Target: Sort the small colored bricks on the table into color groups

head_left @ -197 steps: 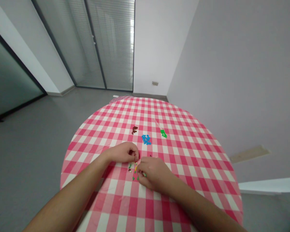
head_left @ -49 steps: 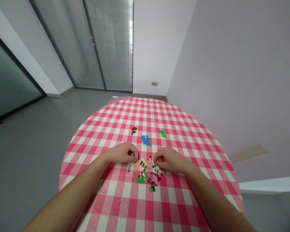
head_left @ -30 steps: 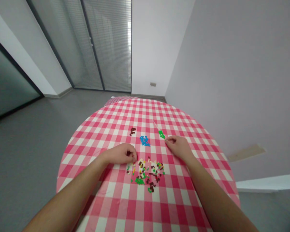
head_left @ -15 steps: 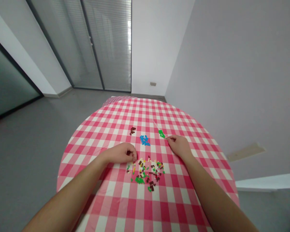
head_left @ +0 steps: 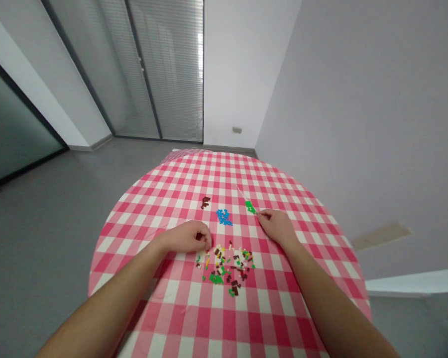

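Note:
My left hand (head_left: 188,236) rests on the table at the upper left edge of a loose pile of mixed small building bricks (head_left: 229,268) in green, brown, white and yellow. Its fingers are curled together, and whatever may be in them is hidden. Over to the right, my right hand (head_left: 276,226) has thumb and forefinger pinched at the near end of a small cluster of green bricks (head_left: 250,206). I cannot make out what lies between those fingertips. A group of blue bricks (head_left: 224,217) sits between the hands, and a few brown bricks (head_left: 205,202) lie farther back on the left.
The round table wears a red and white checked cloth (head_left: 186,308). A chair-like shape under similar checked fabric (head_left: 186,154) shows past its far edge. Glass partitions with blinds (head_left: 171,74) stand behind, and a plain wall (head_left: 358,124) runs along the right.

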`<state>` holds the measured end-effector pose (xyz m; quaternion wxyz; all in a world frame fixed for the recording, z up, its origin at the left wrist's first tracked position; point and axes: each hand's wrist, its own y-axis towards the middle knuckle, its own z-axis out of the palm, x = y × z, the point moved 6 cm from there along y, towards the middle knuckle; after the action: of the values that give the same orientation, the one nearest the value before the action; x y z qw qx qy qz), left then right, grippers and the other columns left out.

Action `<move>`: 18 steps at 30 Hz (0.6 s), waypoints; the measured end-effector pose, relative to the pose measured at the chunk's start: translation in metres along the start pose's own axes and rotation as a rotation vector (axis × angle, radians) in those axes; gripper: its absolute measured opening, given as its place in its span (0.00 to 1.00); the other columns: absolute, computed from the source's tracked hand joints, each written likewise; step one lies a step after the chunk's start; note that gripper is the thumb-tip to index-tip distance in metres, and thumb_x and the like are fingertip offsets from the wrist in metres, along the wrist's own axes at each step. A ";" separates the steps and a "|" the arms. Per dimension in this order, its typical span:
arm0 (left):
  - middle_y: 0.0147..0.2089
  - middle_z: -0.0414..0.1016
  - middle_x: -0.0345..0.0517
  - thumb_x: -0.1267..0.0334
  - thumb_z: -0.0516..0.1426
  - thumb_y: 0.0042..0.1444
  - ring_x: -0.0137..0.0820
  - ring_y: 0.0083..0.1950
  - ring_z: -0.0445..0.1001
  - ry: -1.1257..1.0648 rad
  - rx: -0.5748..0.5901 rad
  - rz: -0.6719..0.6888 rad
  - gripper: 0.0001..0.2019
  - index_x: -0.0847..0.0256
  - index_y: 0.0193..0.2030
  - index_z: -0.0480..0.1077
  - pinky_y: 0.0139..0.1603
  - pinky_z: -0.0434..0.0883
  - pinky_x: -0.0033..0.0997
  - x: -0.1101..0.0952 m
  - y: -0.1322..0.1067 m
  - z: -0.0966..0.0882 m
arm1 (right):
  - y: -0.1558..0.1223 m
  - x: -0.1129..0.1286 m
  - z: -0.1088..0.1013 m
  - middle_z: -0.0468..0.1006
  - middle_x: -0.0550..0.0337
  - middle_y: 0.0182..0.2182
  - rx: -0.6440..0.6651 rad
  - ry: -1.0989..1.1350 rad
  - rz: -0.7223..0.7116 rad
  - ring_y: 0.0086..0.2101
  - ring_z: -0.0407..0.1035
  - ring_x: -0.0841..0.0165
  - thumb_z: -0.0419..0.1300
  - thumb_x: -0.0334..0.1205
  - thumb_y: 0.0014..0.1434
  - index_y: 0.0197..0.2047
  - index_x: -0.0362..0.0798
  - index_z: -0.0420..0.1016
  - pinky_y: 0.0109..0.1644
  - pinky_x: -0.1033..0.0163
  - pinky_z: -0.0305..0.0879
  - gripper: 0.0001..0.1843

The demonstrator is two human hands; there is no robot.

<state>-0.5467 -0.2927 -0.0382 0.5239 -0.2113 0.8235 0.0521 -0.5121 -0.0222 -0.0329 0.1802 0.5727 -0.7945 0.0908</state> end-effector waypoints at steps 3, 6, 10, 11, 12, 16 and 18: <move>0.33 0.78 0.45 0.72 0.54 0.47 0.31 0.34 0.73 -0.003 0.003 -0.005 0.09 0.64 0.31 0.77 0.36 0.68 0.29 -0.001 0.000 0.000 | 0.001 0.000 0.001 0.84 0.55 0.40 0.008 -0.017 -0.006 0.37 0.76 0.60 0.54 0.45 0.63 0.43 0.52 0.83 0.38 0.61 0.65 0.17; 0.33 0.78 0.45 0.73 0.53 0.46 0.31 0.34 0.73 0.000 0.004 -0.008 0.10 0.64 0.31 0.77 0.35 0.67 0.29 -0.002 0.000 0.000 | 0.001 0.000 0.001 0.84 0.55 0.40 0.011 -0.032 -0.010 0.38 0.76 0.60 0.54 0.46 0.63 0.44 0.52 0.83 0.38 0.61 0.65 0.17; 0.31 0.76 0.43 0.73 0.54 0.47 0.29 0.30 0.69 0.008 -0.018 -0.039 0.12 0.64 0.35 0.77 0.32 0.64 0.27 -0.002 0.000 -0.001 | 0.001 0.001 0.001 0.84 0.55 0.42 0.020 -0.026 -0.020 0.39 0.76 0.59 0.54 0.45 0.63 0.45 0.51 0.83 0.40 0.61 0.66 0.17; 0.29 0.73 0.41 0.72 0.55 0.47 0.28 0.29 0.67 0.010 -0.022 -0.046 0.12 0.64 0.37 0.78 0.30 0.63 0.27 -0.002 0.000 -0.001 | 0.001 0.001 0.001 0.84 0.55 0.42 0.025 -0.019 -0.026 0.40 0.76 0.59 0.54 0.44 0.63 0.45 0.51 0.83 0.40 0.61 0.66 0.17; 0.27 0.71 0.40 0.72 0.55 0.47 0.27 0.27 0.65 0.010 -0.024 -0.049 0.13 0.63 0.38 0.78 0.29 0.61 0.26 -0.002 -0.001 -0.001 | 0.001 0.002 0.001 0.83 0.54 0.42 0.027 -0.012 -0.033 0.40 0.76 0.59 0.54 0.44 0.63 0.46 0.51 0.82 0.41 0.60 0.67 0.17; 0.24 0.63 0.36 0.69 0.57 0.50 0.25 0.26 0.60 0.000 -0.002 -0.030 0.14 0.62 0.43 0.78 0.29 0.59 0.26 -0.004 -0.002 0.001 | -0.003 0.011 -0.003 0.83 0.53 0.41 0.019 0.016 -0.111 0.40 0.76 0.60 0.56 0.41 0.61 0.45 0.49 0.82 0.42 0.60 0.67 0.15; 0.24 0.63 0.36 0.68 0.57 0.51 0.25 0.26 0.60 -0.002 0.005 -0.025 0.14 0.62 0.44 0.78 0.29 0.60 0.26 -0.003 -0.002 0.001 | -0.008 0.022 -0.004 0.83 0.53 0.41 0.034 0.053 -0.195 0.39 0.76 0.60 0.56 0.39 0.60 0.43 0.49 0.83 0.42 0.60 0.67 0.14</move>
<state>-0.5435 -0.2929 -0.0355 0.5259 -0.2201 0.8204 0.0440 -0.5096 -0.0425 -0.0216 0.1995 0.6477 -0.7282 0.1015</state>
